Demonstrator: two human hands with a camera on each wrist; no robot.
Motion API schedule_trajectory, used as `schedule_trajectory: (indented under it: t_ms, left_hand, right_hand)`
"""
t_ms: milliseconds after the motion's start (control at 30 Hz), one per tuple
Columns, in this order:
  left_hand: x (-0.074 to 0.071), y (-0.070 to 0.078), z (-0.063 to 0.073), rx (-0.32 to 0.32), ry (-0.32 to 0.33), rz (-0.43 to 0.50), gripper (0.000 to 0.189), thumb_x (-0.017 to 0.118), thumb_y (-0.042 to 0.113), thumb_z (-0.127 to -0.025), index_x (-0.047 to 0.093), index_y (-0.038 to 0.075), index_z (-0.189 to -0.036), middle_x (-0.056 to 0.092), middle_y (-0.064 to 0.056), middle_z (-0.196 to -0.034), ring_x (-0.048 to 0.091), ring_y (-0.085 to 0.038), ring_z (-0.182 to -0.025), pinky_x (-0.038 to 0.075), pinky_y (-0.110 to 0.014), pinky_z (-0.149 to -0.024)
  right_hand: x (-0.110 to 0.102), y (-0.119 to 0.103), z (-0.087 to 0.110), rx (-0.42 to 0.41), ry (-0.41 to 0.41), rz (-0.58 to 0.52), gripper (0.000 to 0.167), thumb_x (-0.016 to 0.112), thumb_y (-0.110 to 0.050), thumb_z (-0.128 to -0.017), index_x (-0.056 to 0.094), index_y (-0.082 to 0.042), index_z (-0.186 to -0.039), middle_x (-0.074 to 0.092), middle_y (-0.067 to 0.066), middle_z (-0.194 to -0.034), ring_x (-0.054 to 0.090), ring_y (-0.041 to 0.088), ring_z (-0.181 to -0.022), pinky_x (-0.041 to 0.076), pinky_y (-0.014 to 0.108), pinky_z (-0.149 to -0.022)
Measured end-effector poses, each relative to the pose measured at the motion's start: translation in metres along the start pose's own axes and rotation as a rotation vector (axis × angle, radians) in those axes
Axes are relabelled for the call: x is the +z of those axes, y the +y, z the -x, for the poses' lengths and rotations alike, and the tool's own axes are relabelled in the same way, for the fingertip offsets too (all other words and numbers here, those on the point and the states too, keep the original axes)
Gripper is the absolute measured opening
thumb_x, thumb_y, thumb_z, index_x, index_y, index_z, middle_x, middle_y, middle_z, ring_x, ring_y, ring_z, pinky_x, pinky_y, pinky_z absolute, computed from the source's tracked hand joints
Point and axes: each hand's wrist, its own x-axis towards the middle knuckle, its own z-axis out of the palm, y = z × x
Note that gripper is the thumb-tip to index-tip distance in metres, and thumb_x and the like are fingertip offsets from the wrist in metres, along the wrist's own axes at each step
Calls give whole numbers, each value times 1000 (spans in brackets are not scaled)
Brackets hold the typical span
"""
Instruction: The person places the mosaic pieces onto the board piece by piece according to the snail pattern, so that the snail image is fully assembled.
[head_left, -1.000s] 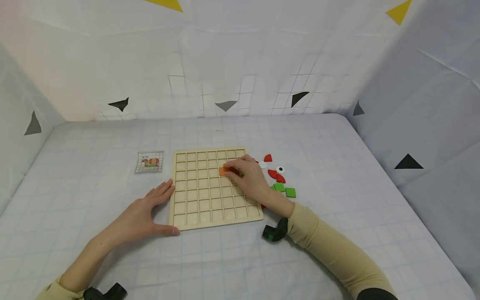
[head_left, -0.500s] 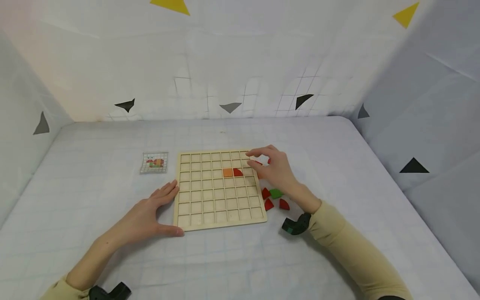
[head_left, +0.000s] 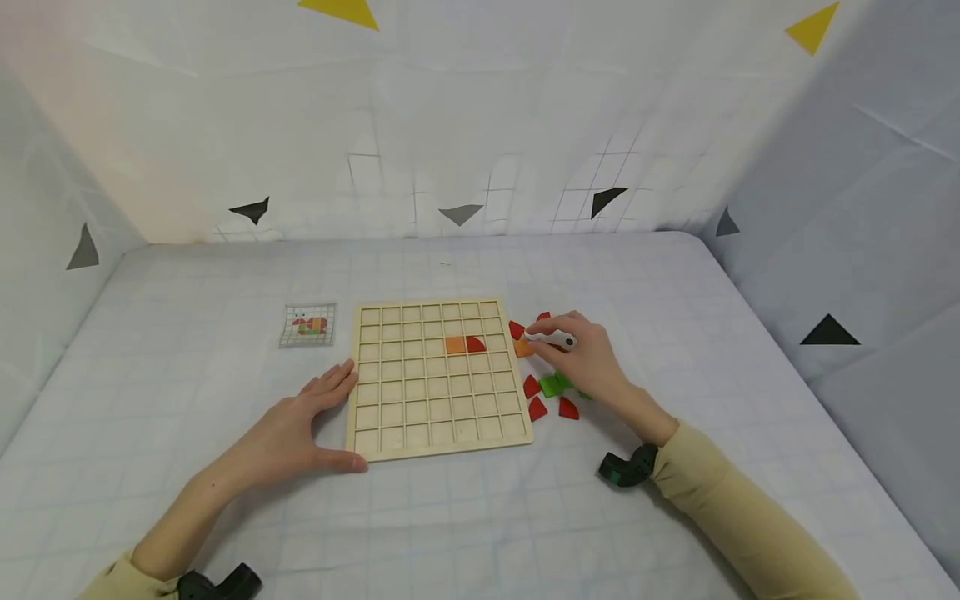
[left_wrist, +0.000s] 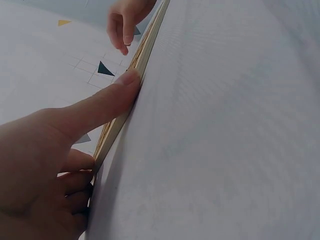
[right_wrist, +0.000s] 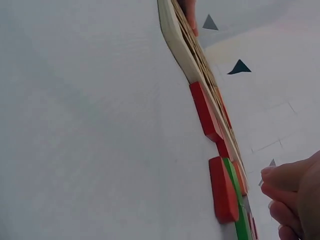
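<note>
My left hand (head_left: 296,429) lies along the left side of a wooden grid board (head_left: 416,392), fingers at the edge and thumb at the near corner. An orange square tile (head_left: 455,344) and a red quarter-circle tile (head_left: 475,343) sit side by side in the grid. To the right of the board, my right hand (head_left: 588,358) is low over loose pieces, thumb and index finger apart. Its fingertips are right by a second orange tile (head_left: 522,349) and a red piece (head_left: 517,330). A white eye disc (head_left: 568,342) with a black dot shows between the fingers.
Red quarter-circle pieces (head_left: 568,408) and green square tiles (head_left: 551,386) lie by the board's right edge, partly under the right hand. A small picture card (head_left: 308,325) with a gridded figure lies left of the board. White cloth walls surround the table.
My right hand has let go of the red quarter-circle in the grid beside the orange tile and moved right, then down over the loose pieces. The left hand stays at the board.
</note>
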Motion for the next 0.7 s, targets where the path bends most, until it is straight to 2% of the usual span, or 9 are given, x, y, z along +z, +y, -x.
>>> schedule_trajectory:
  t_ms: [133, 467, 700]
  left_hand:
    - [0, 1, 0, -2, -4, 1, 124, 79, 74, -62, 31, 11, -157, 18, -2, -167, 18, -47, -149, 20, -67, -116]
    - [-1, 0, 1, 8, -2, 7, 123, 79, 73, -63, 30, 10, -157, 18, -2, -168, 18, -49, -149, 20, -68, -116]
    - [-2, 0, 1, 9, -6, 4, 122, 78, 73, -64, 30, 12, -158, 18, -1, -168, 18, -49, -149, 20, -68, -115]
  right_hand:
    - [-2, 7, 5, -19, 22, 19, 19, 79, -13, -86, 76, -11, -105, 74, 3, -100, 59, 20, -94, 50, 37, -72]
    - [2, 17, 8, -65, 19, -21, 21, 79, -10, -86, 76, -11, -106, 73, 1, -99, 59, 19, -93, 52, 29, -76]
    - [3, 19, 9, -67, 43, -16, 21, 78, -10, -86, 76, -10, -107, 73, 2, -100, 58, 20, -92, 50, 29, -74]
